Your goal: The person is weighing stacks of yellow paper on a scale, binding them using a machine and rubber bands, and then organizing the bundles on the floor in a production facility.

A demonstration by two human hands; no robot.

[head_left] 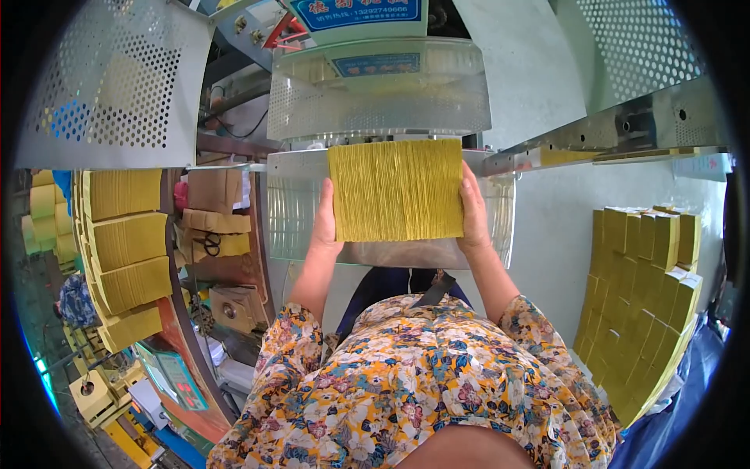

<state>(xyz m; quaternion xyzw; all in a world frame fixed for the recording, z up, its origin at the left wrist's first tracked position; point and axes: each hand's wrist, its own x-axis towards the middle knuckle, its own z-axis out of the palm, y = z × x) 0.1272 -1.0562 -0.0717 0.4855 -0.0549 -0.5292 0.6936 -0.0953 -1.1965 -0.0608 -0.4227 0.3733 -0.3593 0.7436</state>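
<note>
Between my two hands is a thick stack of yellow-gold paper sheets (397,191), its many edges facing up in fine lines. My left hand (325,217) presses against the stack's left end, and my right hand (473,209) presses against its right end. The stack is held over a shiny metal tray (301,211) at the front of a machine. Whether the stack's underside touches the tray is hidden. My fingers run partly out of sight behind and under the stack.
A clear guard (375,94) stands just beyond the tray. At left, bundles of yellow paper (129,234) line a red-brown table with scissors (212,244) beside them. On the right stands a tall pile of yellow paper bundles (637,297). A metal bar (594,129) juts out at upper right.
</note>
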